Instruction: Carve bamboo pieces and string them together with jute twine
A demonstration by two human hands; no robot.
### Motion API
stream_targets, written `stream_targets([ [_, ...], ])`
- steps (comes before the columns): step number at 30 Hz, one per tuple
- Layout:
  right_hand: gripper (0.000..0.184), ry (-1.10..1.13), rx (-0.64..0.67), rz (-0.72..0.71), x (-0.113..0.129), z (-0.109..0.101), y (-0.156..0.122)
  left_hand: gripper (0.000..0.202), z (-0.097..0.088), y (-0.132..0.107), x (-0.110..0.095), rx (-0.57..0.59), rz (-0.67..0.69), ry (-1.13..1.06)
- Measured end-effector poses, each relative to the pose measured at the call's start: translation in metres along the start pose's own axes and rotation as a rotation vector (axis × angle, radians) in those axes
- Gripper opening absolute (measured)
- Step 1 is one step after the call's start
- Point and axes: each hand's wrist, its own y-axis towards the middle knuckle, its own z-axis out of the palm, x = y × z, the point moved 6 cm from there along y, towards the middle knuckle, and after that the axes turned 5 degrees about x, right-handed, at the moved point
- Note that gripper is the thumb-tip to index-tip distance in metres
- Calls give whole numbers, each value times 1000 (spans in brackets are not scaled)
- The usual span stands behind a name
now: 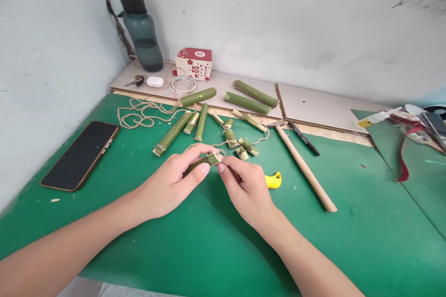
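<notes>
My left hand (174, 183) is closed round a short green bamboo piece (211, 159) with dark marks on its side. At the piece's open right end, the fingertips of my right hand (245, 185) pinch the jute twine (222, 152); the pinch itself is partly hidden. Just beyond my hands lie several short bamboo offcuts (230, 138), with a strand of twine running among them. Longer bamboo lengths (172, 133) rest further back. Partly behind my right hand shows a yellow looped handle (273, 180).
To the right are a wooden-handled hammer (306, 167) and a black marker (304, 139). A phone (81, 155) lies on the left, near loose twine (142, 113). Along the back ledge stand a bottle (142, 39) and a red-and-white box (193, 64). Clutter with a red ribbon (403, 158) sits far right.
</notes>
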Motion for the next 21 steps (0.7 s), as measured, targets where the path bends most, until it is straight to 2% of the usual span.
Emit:
stream_targets([
  [7, 24, 122, -106, 25, -7, -13, -1, 33, 9, 1, -4, 227, -50, -29],
  [12, 24, 106, -73, 24, -8, -14, 1, 32, 13, -1, -5, 314, -83, 30],
  [16, 22, 85, -42, -23, -4, -12, 2, 33, 12, -2, -3, 274, -52, -22],
  [21, 20, 32, -17, -93, -1, -8, 2, 52, 9, 0, -3, 225, 49, 11],
])
